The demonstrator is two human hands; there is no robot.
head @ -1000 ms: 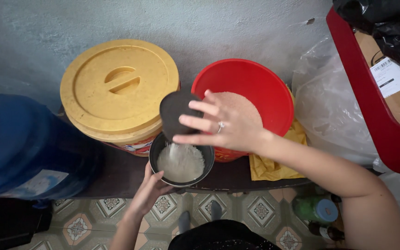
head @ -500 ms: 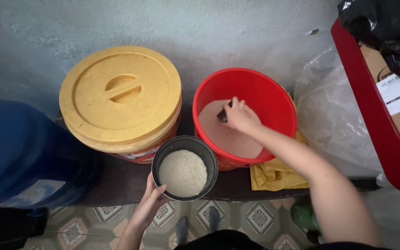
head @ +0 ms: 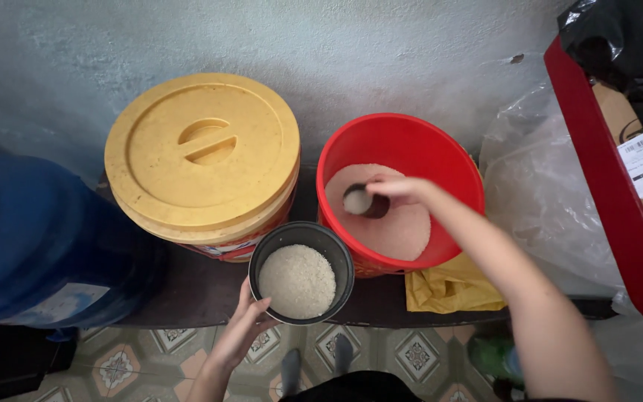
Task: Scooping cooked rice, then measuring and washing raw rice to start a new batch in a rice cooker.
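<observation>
Rice (head: 392, 227) fills the red bucket (head: 440, 145) at centre right, where the right hand (head: 400, 190) grips a small cup (head: 357, 201) — tipped, it could spill grains. Left hand (head: 251, 320) clasps the one dark pot (head: 262, 257), lower centre, overhanging the ledge — it may slip. Two buckets, one cup.

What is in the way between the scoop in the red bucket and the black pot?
Only the near rim of the red bucket. The right hand holds the scoop down in the rice, below that rim. The black pot, steadied by the left hand, sits open right beside the bucket.
</observation>
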